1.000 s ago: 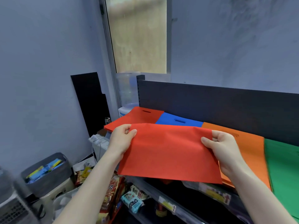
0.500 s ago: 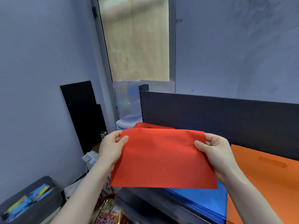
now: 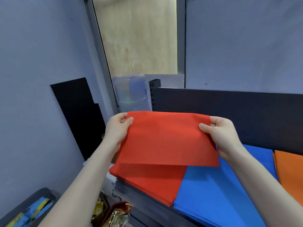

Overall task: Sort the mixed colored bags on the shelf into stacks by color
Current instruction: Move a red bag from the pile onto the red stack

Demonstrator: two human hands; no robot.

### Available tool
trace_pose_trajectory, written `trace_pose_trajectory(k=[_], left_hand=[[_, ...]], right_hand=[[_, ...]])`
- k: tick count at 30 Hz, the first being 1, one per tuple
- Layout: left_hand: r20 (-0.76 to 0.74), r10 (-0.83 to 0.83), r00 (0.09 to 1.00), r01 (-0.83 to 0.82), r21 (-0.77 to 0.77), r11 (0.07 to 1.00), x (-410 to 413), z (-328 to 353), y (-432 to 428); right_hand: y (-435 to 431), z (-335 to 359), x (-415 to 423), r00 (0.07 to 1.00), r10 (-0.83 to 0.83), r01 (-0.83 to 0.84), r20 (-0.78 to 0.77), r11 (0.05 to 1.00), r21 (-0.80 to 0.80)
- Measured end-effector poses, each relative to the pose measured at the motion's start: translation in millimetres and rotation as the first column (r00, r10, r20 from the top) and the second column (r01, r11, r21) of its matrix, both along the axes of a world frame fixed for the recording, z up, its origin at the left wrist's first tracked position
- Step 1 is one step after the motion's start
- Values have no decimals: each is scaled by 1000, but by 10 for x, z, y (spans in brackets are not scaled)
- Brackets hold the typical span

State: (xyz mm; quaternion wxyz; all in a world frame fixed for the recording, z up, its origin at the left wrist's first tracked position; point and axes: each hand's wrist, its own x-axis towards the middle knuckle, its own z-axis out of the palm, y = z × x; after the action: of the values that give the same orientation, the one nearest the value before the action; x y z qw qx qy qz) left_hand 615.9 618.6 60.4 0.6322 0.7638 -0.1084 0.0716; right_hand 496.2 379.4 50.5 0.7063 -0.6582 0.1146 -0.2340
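I hold a flat red bag (image 3: 167, 140) in the air by its two upper corners. My left hand (image 3: 117, 130) pinches the left corner and my right hand (image 3: 221, 133) pinches the right corner. The bag hangs just above a red stack (image 3: 150, 181) at the left end of the dark shelf (image 3: 141, 199). To the right lies a blue stack (image 3: 218, 194), then an orange stack (image 3: 291, 171) at the frame's right edge.
The shelf's black back panel (image 3: 246, 115) rises behind the stacks. A water bottle (image 3: 131, 92) stands behind the shelf's left end. A black board (image 3: 77, 115) leans on the left wall. A grey bin (image 3: 31, 208) and snack packets (image 3: 118, 215) sit below.
Both hands carried the red bag leftwards, from over the blue stack to over the red stack, and lifted it more upright. The view swung left and down, so the green stack left the frame.
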Motion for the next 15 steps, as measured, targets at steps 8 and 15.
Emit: trace_pose_trajectory(k=[8,15], left_hand=[[167,-178,970,201,-132,971,574,443,179],[-190,-366,911,376,15,927,967,-717,466]], right_hand=[[375,375,138,968,-185,189,168,982,-9],[832,-645,181,933,-256,239,-254,966,-97]])
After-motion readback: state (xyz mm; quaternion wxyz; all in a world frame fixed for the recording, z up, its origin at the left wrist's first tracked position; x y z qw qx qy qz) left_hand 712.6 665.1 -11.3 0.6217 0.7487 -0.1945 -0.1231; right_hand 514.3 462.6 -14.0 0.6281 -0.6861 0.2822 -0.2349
